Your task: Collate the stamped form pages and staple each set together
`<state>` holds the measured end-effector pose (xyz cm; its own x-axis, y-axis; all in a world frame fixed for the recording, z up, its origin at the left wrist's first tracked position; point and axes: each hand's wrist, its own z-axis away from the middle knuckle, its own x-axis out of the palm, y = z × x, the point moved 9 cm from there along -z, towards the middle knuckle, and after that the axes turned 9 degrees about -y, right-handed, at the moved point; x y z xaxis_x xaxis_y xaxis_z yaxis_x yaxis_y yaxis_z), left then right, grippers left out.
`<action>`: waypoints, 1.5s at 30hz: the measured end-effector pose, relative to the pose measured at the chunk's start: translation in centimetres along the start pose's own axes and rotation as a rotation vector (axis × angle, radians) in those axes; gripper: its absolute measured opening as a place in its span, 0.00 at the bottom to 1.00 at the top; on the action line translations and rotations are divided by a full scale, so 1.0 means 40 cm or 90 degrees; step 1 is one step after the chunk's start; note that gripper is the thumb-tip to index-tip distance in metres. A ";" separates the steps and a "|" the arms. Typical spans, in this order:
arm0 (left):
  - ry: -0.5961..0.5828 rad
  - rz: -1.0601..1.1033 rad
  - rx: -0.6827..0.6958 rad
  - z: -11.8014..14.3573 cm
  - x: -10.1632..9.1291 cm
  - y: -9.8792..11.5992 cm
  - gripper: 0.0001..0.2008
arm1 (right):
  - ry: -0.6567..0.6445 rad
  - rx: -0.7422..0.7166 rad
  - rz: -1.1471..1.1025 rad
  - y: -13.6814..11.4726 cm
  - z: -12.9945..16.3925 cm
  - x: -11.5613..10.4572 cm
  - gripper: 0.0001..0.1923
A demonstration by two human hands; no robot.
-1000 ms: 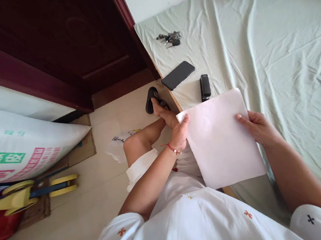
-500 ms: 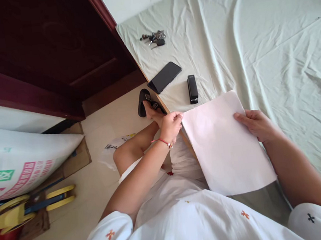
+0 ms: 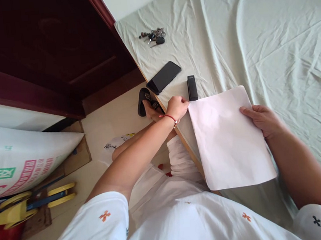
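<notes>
My right hand (image 3: 263, 120) holds a stack of white paper (image 3: 228, 139) by its right edge, over the near side of the bed. My left hand (image 3: 178, 106) is off the paper, at its top left corner, with the fingertips right beside the near end of a black stapler (image 3: 192, 88). The fingers are curled and seen from behind, so I cannot tell whether they touch the stapler. A red string bracelet is on my left wrist.
A black phone (image 3: 163, 77) and a bunch of keys (image 3: 153, 36) lie on the pale green sheet (image 3: 269, 40) near the bed's left edge. A dark wooden door (image 3: 41, 52) stands to the left. On the floor are a printed sack (image 3: 18, 158) and a yellow toy (image 3: 28, 200).
My left hand has let go of the paper's left edge and moved up towards the stapler. The paper has shifted a little to the right in my right hand.
</notes>
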<state>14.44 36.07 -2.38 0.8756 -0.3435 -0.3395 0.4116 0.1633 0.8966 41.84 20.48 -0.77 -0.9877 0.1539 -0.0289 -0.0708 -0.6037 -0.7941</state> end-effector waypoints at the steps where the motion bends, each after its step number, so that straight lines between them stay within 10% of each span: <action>1: -0.003 0.000 0.001 -0.003 0.001 -0.001 0.08 | -0.004 0.019 -0.023 0.007 0.002 0.001 0.09; 15: 0.001 -0.085 0.174 0.037 -0.044 0.135 0.17 | -0.003 0.030 -0.046 0.026 0.003 -0.011 0.09; 35: -0.064 0.051 0.047 0.012 0.000 0.054 0.25 | -0.018 -0.028 -0.055 0.056 0.017 -0.004 0.17; 41: -0.047 0.195 0.078 0.199 -0.030 0.010 0.21 | 0.058 -0.091 -0.102 0.122 0.126 -0.045 0.16; 45: -0.184 0.444 -0.020 0.390 0.029 -0.081 0.25 | 0.094 -0.183 -0.120 0.131 0.150 -0.006 0.18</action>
<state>10.19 20.71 -1.27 0.8365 -0.3787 0.3960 -0.2038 0.4558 0.8664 40.86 12.60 -1.28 -0.9289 0.3649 0.0636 -0.1869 -0.3135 -0.9310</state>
